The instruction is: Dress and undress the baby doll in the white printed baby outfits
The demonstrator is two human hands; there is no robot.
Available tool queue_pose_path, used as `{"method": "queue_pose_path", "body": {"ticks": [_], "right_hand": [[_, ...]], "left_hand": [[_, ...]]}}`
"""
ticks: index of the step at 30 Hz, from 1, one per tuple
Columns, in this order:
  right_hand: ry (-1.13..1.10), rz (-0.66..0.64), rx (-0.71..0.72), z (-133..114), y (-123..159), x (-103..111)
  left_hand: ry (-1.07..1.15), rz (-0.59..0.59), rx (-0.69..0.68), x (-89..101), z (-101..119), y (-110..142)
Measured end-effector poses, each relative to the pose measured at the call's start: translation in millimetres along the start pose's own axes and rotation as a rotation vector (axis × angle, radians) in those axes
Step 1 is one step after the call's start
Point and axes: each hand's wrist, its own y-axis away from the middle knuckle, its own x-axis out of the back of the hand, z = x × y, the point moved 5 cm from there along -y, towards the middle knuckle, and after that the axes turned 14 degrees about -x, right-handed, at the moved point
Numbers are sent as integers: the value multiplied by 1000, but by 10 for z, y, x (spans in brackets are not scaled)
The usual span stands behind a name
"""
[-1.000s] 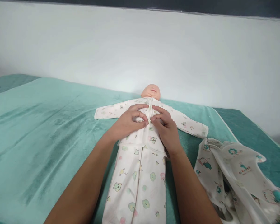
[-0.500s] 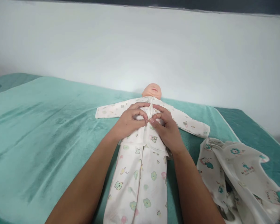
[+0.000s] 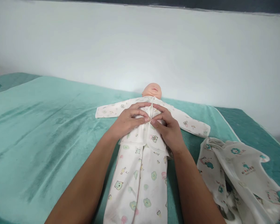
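Observation:
A baby doll [image 3: 151, 90] lies on its back, its head toward the wall and its arms stretched out sideways. It wears a white printed baby jacket [image 3: 135, 136] and matching printed trousers [image 3: 146, 186]. My left hand [image 3: 132, 119] pinches one front edge of the jacket at the chest between thumb and fingers. From the other side, my right hand [image 3: 166, 124] pinches the facing edge, its fingertips almost touching those of the left. The fingertips hide whatever fastening is between them. Below my hands the jacket's front edges lie together.
A teal blanket [image 3: 49, 140] covers the bed beneath the doll. To the right lies a crumpled heap of white printed baby clothes [image 3: 245, 168]. A white wall [image 3: 107, 46] rises directly behind the doll's head.
Both hands stay at the chest of the jacket. My left thumb has shifted slightly up over the pinched edge, and the gathered cloth between the fingers looks flatter.

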Motion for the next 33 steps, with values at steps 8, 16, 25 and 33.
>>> {"method": "queue_pose_path", "body": {"ticks": [8,16,25,33], "right_hand": [[-25,37,-33,-16,5,-38],[200,122,-46,-57,50,-114],[517,274,-121,-190,-31,-201],[121,412,-357,-19,-137,223]], "left_hand": [[-141,-35,-48,-56,8,-8],[-350,-46,-69,-127,68,12],[-604,247,-48,-31,24,-10],[-173,618,182,299,-186,81]]}}
